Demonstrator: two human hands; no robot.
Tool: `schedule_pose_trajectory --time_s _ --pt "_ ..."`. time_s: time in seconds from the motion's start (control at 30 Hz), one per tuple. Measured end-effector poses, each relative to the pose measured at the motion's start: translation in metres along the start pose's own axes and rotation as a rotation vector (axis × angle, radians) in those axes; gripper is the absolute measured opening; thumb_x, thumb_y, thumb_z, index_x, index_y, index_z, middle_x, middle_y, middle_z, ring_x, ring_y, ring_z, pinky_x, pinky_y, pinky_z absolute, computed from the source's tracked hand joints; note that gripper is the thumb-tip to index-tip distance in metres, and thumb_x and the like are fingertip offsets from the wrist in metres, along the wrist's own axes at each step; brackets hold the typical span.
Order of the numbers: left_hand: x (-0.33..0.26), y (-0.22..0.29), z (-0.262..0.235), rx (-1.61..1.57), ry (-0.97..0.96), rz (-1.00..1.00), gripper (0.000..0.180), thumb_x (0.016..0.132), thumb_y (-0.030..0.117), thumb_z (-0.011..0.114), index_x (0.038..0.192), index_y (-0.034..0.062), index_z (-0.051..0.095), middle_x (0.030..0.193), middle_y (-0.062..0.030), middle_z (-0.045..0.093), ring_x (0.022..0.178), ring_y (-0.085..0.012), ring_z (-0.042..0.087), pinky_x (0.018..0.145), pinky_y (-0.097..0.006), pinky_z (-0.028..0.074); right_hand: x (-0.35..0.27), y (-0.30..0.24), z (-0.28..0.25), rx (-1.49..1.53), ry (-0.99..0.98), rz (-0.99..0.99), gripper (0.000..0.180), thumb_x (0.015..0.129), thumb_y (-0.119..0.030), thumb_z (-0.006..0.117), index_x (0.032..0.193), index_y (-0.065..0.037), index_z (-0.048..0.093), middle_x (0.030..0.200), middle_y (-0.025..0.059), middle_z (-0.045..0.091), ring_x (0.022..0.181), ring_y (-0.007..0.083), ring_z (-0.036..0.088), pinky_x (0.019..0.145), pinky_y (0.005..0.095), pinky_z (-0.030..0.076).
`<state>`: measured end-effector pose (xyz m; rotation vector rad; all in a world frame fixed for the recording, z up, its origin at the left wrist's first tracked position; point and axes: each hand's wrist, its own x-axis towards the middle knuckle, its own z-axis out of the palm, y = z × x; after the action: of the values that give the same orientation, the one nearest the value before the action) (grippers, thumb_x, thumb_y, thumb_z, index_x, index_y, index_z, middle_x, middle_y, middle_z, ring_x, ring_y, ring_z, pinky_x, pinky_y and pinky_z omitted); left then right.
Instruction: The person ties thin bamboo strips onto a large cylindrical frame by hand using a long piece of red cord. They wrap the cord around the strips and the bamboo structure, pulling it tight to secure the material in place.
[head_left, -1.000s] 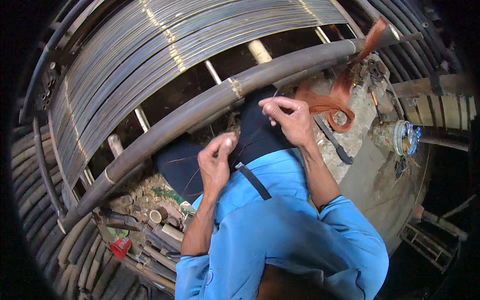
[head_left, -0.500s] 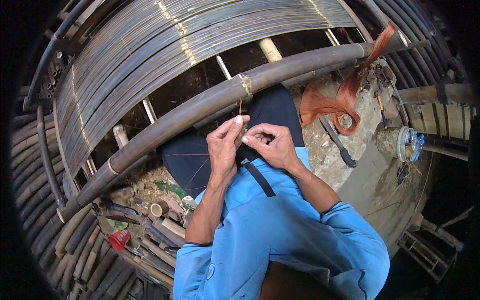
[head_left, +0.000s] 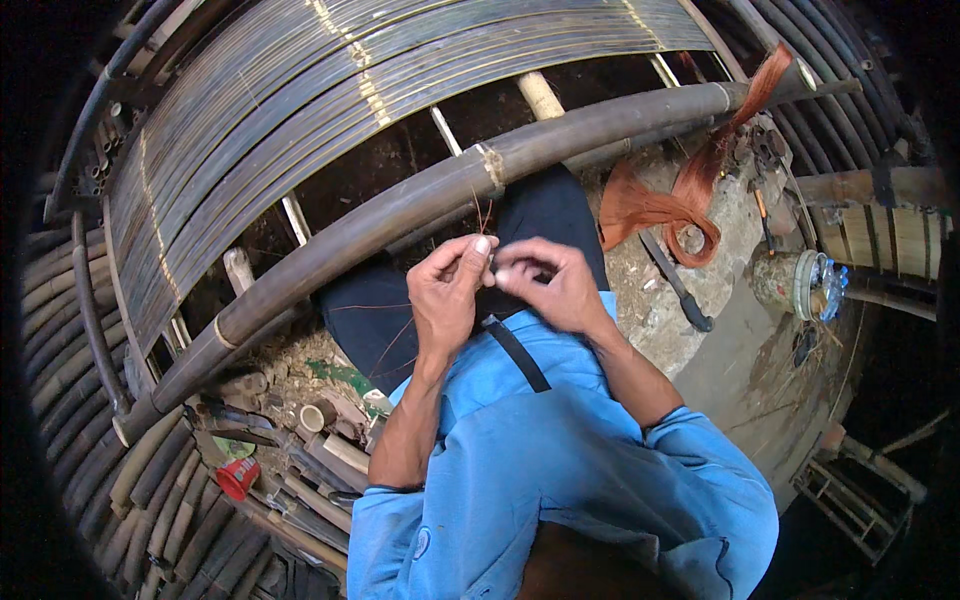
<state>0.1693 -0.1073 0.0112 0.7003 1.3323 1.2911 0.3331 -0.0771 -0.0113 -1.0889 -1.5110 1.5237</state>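
Note:
My left hand (head_left: 447, 295) pinches a thin reddish-brown strand (head_left: 483, 216) above my lap, between thumb and forefinger. Two short ends of it stick up past the fingertips toward the bamboo pole. Longer thin lengths trail leftward from this hand across my dark trousers (head_left: 372, 318). Right beside those fingertips is my right hand (head_left: 560, 288), its fingers curled into a pinch and smeared by motion. What lies between its fingertips is too small to make out. Just beyond both hands runs the thick bamboo pole (head_left: 590, 133), with a pale node above the strand.
A slatted bamboo panel (head_left: 290, 110) with pale woven bindings fills the far side. At right a reddish fibre bundle (head_left: 712, 185) drapes over the pole, near a dark-handled knife (head_left: 675, 281) and a clear container (head_left: 783, 285). A red cup (head_left: 238, 478) and bamboo offcuts (head_left: 318, 475) lie left.
My right hand has shifted slightly against the left fingertips and is now blurred. The strand ends above the left fingers have spread into two.

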Motion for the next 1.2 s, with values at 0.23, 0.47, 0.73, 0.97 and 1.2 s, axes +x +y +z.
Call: schedule_pose_trajectory --time_s 0.23,0.47,0.73,0.97,1.2 --pt "-0.011 -0.008 0.005 0.243 0.0 0.137 0.02 0.093 0.017 0.071 0.099 -0.0019 0.074 0.072 0.0013 0.062 0.062 -0.004 0.049 0.055 -0.021 0.039 0.018 -0.018 -0.005 0.105 0.075 0.072 0.021 0.09 -0.015 0.074 0.099 0.004 0.073 0.093 0.0067 0.072 0.086 0.0085 0.063 0.076 0.0242 0.053" --pt "-0.013 -0.016 0.002 0.315 -0.014 0.148 0.016 0.09 0.014 0.072 0.098 -0.0002 0.074 0.071 -0.001 0.062 0.063 -0.0056 0.048 0.054 -0.024 0.038 0.019 -0.01 -0.005 0.148 0.075 0.07 0.017 0.09 -0.013 0.073 0.096 0.003 0.072 0.088 0.0043 0.071 0.074 0.0051 0.06 0.064 0.0215 0.051" --pt "0.003 -0.014 -0.014 0.277 0.042 0.22 0.021 0.086 0.012 0.074 0.104 0.0025 0.074 0.09 -0.006 0.071 0.078 -0.0124 0.06 0.073 -0.028 0.05 0.01 -0.018 0.004 0.044 -0.018 0.119 0.013 0.094 -0.012 0.068 0.096 0.0 0.067 0.083 -0.0052 0.059 0.071 -0.0002 0.046 0.06 0.0168 0.037" --pt "0.008 -0.008 -0.013 -0.054 0.021 -0.064 0.016 0.09 0.009 0.073 0.102 -0.0019 0.073 0.085 -0.0036 0.07 0.075 -0.0068 0.06 0.068 -0.019 0.048 0.008 -0.018 0.0 0.039 -0.083 0.157 0.015 0.097 -0.016 0.065 0.099 -0.001 0.065 0.085 -0.0041 0.059 0.073 0.0012 0.048 0.063 0.0181 0.04" --pt "0.025 -0.047 -0.061 0.711 0.155 0.237 0.017 0.085 0.015 0.074 0.096 0.0019 0.075 0.088 -0.0072 0.071 0.08 -0.017 0.064 0.075 -0.029 0.051 0.001 0.01 -0.054 0.257 -0.034 0.192 0.011 0.097 -0.013 0.062 0.101 -0.002 0.062 0.104 0.0117 0.071 0.088 0.0132 0.065 0.074 0.026 0.053"
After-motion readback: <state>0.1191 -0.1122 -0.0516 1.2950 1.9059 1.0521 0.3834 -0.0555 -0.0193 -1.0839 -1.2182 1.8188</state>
